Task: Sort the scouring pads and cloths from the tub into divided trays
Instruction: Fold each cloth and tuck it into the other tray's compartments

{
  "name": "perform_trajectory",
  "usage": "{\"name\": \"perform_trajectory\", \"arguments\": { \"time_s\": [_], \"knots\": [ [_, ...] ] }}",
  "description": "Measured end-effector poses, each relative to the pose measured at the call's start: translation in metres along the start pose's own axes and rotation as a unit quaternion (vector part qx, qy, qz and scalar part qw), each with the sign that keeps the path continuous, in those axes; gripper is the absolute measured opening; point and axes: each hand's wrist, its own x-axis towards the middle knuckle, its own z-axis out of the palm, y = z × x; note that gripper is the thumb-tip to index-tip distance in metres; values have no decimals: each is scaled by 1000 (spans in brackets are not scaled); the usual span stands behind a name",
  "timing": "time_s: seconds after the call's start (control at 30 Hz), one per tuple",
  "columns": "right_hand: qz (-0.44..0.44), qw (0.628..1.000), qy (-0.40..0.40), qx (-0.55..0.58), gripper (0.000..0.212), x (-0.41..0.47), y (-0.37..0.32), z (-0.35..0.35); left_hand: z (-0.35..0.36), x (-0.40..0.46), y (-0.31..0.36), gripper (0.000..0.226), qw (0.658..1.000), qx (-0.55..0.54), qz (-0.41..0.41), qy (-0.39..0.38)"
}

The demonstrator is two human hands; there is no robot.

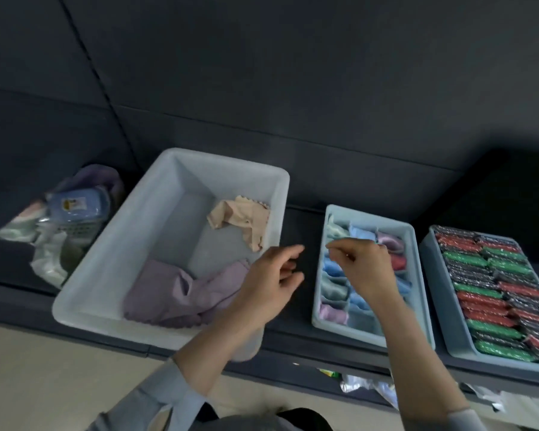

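Two cloths left in the white tub [112, 287]: a beige one [241, 223] crumpled at about 1 o'clock by the far right wall, a lilac one [181, 290] bunched along the near side around 6 o'clock. Left hand [269, 283] hovering over the tub's right rim, fingers loosely spread, holding nothing. Right hand [360, 264] curled over the cloth tray [417, 275]; can't tell if anything's pinched in there. Probably best to grab the lilac first, fold small, then tuck upright into the free near cell at 6 o'clock. Pad tray [439, 275] at 3 o'clock already packed with red and green scouring pads [492, 290].
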Motion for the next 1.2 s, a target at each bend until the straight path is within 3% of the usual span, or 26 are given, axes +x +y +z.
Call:
{"name": "perform_trajectory", "arguments": {
  "time_s": [0.1,0.17,0.3,0.47,0.53,0.57,0.6,0.73,0.8,0.9,1.07,1.2],
  "knots": [
    [-25,999,21,37,15,29,-55,19,-60,21,-19,35,998,38,-13,51],
    [-38,999,-17,19,18,49,-91,47,-97,32,-44,33,994,73,-50,63],
    [9,987,-153,-47,26,91,-139,126,-146,49,-103,41,978,150,-142,27],
    [111,981,-155,-25,52,116,-149,209,-174,61,-150,48,967,193,-165,-38],
    [134,981,-143,-8,30,114,-155,215,-182,67,-160,49,966,198,-161,-50],
    [138,982,-131,9,14,114,-158,214,-186,71,-163,48,967,201,-151,-49],
    [134,984,-114,31,11,113,-159,210,-190,75,-164,47,970,198,-134,-40],
    [116,984,-39,130,13,109,-165,172,-200,99,-138,50,990,139,0,5],
    [102,965,-33,240,19,103,-175,137,-203,112,-110,56,991,114,72,-22],
    [32,951,-18,308,19,102,-188,81,-201,129,-62,58,983,97,147,-58],
    [-10,945,11,326,11,104,-211,13,-202,135,3,52,979,72,172,-79],
    [-37,962,-16,269,24,106,-219,-18,-214,134,20,29,964,140,223,-26]
  ]
}}
